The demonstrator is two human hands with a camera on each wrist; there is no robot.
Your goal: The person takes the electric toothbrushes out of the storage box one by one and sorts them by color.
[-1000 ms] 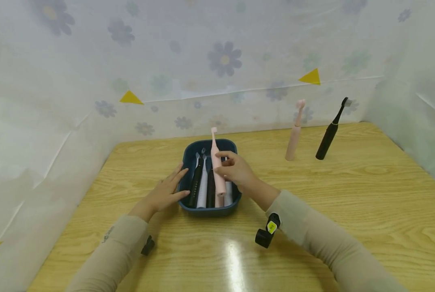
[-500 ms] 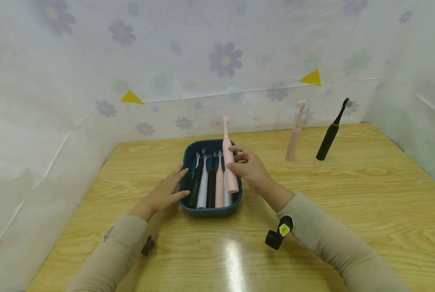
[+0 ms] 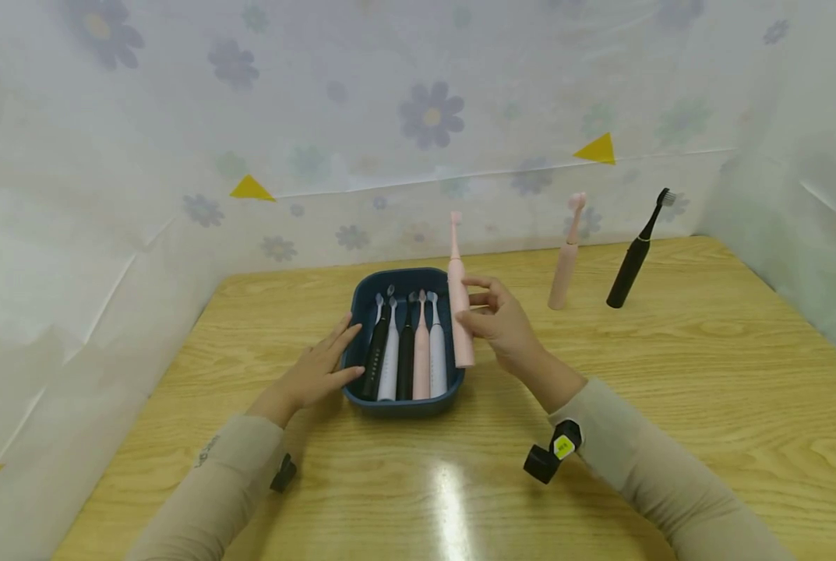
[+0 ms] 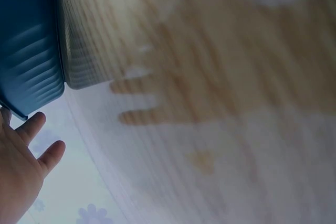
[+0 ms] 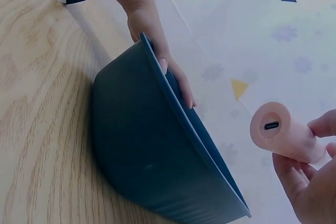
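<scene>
My right hand [image 3: 503, 321] pinches a pink electric toothbrush [image 3: 461, 318] by its handle, head up, over the right rim of a dark blue bin [image 3: 403, 408]. In the right wrist view the base of this toothbrush [image 5: 269, 125] faces the camera, showing a small charging port. My left hand [image 3: 314, 369] rests with spread, straight fingers on the bin's left rim. Inside the bin lie several more electric toothbrushes side by side: black ones [image 3: 405, 362], white ones [image 3: 438, 358] and a pink one [image 3: 421, 362]. The left wrist view shows the left hand [image 4: 21, 166] at the bin's edge.
Two electric toothbrushes stand upright at the back right of the wooden table [image 3: 305, 499]: a pink one [image 3: 563, 273] and a black one [image 3: 629, 269]. A flowered white sheet [image 3: 347, 148] hangs behind the table, with sheeting along both sides.
My right hand has carried the pink toothbrush rightward from over the middle of the bin to its right rim, uncovering the toothbrushes below. My left hand has stayed put.
</scene>
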